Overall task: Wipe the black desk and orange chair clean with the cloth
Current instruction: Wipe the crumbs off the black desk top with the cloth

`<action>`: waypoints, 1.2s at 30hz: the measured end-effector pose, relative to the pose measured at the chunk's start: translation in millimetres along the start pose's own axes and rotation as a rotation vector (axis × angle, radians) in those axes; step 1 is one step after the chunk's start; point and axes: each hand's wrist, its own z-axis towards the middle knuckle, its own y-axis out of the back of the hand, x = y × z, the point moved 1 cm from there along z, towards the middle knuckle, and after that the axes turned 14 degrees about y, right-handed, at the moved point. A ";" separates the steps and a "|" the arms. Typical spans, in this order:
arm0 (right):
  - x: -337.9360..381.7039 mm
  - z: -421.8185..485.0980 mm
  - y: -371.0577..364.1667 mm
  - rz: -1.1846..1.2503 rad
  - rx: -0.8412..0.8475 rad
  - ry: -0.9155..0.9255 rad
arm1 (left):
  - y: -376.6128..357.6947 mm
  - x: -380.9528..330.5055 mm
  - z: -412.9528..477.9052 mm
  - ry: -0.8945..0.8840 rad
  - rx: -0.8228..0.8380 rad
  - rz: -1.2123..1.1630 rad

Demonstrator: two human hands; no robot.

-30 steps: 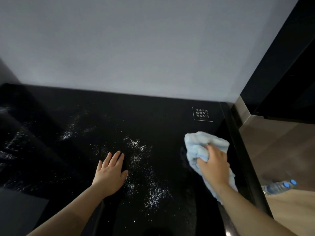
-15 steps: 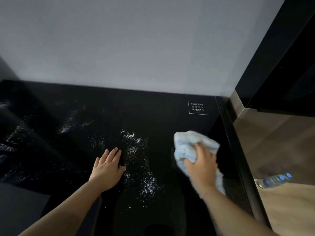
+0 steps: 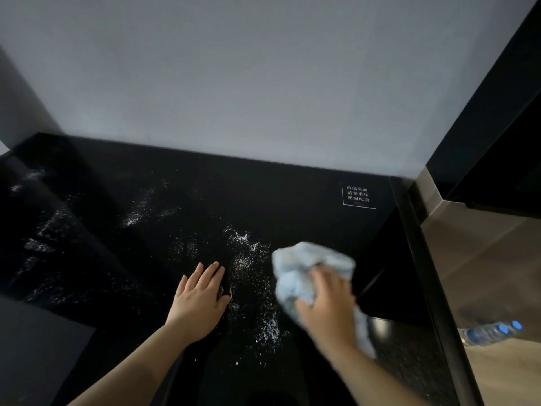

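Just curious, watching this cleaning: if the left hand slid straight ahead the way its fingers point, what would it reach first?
The left hand lies flat on the black desk, fingers pointing up and slightly right. Sliding on, it would likely meet the white powder first, then bare desk and the wall.

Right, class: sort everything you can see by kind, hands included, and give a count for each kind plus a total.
Hands: 2 (left hand flat on the desk, right hand gripping the cloth)
Cloths: 1 (light blue cloth)
Desks: 1 (black desk, strewn with white specks)
Printed labels: 1 (label on the desk's far right corner)
Bottles: 2 (blue caps)
Total: 7
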 end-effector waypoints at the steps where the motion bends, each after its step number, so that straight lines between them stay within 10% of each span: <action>1: 19.6 -5.0 -5.0 0.073 0.029 0.120 | -0.4 0.7 0.0 -0.003 -0.008 0.004; 4: 14.8 4.7 -18.0 0.021 0.150 0.264 | 0.6 5.1 -0.5 -0.035 -0.015 0.003; 10: -38.6 55.0 -2.0 -0.167 0.037 -0.348 | 5.2 12.8 -1.7 -0.107 -0.008 0.006; 17: 17.7 33.5 -31.6 -0.109 0.096 0.314 | 12.7 23.4 14.9 -0.155 0.018 0.035; 22: -42.5 73.8 -9.6 -0.231 0.127 -0.479 | 21.4 33.8 36.6 -0.041 0.034 0.043; 29: 45.9 55.8 -50.8 -0.081 0.173 0.284 | 22.5 40.6 58.2 0.016 0.054 0.055; 36: -36.5 111.6 -28.2 -0.178 0.172 -0.635 | 24.4 39.9 62.5 0.013 0.074 0.085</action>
